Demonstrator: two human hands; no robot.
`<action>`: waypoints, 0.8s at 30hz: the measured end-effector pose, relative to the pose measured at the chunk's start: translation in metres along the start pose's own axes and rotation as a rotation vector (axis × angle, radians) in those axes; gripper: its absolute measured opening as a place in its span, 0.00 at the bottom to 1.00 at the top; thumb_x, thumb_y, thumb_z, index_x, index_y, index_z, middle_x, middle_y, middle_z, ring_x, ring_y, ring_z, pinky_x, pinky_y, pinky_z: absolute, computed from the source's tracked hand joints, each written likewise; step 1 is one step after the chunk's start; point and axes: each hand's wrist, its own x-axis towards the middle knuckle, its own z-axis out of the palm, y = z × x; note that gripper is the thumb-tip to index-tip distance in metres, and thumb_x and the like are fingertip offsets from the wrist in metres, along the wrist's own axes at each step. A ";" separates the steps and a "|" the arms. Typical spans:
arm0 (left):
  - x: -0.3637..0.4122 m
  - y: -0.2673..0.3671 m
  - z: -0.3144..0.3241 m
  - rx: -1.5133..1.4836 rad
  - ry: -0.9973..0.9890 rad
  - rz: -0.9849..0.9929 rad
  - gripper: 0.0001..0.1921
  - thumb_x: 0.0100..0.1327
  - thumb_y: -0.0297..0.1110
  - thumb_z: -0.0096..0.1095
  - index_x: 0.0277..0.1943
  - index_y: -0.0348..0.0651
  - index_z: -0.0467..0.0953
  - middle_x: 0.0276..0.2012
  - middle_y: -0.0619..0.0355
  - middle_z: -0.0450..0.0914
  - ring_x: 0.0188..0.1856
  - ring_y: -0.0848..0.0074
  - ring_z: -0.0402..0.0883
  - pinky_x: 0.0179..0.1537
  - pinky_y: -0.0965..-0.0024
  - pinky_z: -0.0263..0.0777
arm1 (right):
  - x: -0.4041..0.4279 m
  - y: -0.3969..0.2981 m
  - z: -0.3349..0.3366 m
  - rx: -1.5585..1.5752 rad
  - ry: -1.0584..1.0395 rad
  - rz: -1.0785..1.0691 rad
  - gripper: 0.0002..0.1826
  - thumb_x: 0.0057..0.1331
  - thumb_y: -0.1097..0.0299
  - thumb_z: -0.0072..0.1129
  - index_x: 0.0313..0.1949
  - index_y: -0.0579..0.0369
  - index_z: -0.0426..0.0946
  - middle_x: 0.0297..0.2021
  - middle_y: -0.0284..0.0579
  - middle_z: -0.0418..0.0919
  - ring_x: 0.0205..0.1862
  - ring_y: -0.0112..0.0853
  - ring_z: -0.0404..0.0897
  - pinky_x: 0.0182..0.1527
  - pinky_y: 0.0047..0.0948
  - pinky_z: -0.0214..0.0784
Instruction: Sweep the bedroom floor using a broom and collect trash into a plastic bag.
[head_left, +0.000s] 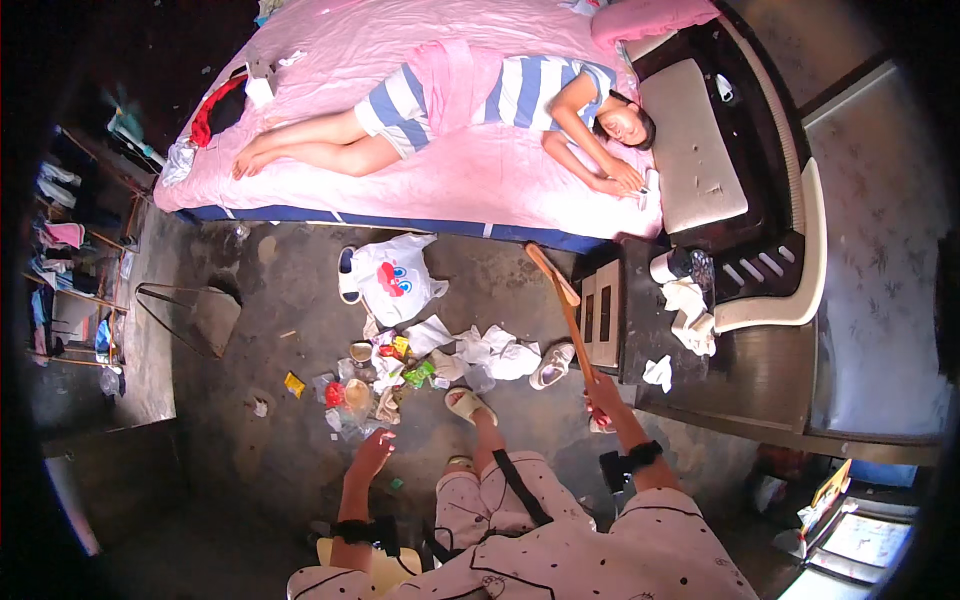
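Note:
My right hand grips the lower end of a long wooden-handled tool. Its bar-shaped head reaches the floor between the bed and the bedside cabinet; I cannot tell whether it has bristles. At the near edge of a litter pile, my left hand hangs with loosely bent fingers and nothing visible in it. The pile holds crumpled white paper, a green wrapper, a red wrapper and a tan bowl-like container. Behind it lies a white plastic bag with a printed cartoon face.
A person lies on the pink-sheeted bed. The dark bedside cabinet bears crumpled tissue. A white shoe stands beside the paper, and another shoe beside the bag. A dustpan-like scoop rests at left.

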 end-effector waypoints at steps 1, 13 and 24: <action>-0.002 0.003 -0.001 0.034 -0.006 0.000 0.11 0.55 0.33 0.38 0.38 0.39 0.66 0.24 0.54 0.73 0.26 0.74 0.72 0.27 0.73 0.64 | 0.005 -0.005 0.004 -0.047 0.005 0.008 0.09 0.55 0.70 0.41 0.37 0.53 0.63 0.15 0.36 0.63 0.11 0.24 0.64 0.10 0.24 0.59; -0.018 -0.060 0.000 -0.097 -0.015 -0.122 0.11 0.55 0.33 0.37 0.38 0.38 0.66 0.23 0.54 0.72 0.25 0.75 0.73 0.28 0.74 0.67 | 0.047 0.034 0.012 -0.598 0.026 -0.261 0.07 0.50 0.72 0.41 0.31 0.57 0.62 0.13 0.39 0.64 0.11 0.27 0.65 0.13 0.26 0.61; 0.000 -0.034 0.001 -0.087 0.004 -0.089 0.11 0.54 0.31 0.37 0.38 0.39 0.66 0.24 0.54 0.73 0.25 0.75 0.72 0.29 0.74 0.66 | -0.048 0.029 -0.011 -0.051 -0.115 0.213 0.09 0.54 0.70 0.40 0.36 0.54 0.63 0.14 0.35 0.61 0.11 0.23 0.63 0.13 0.22 0.59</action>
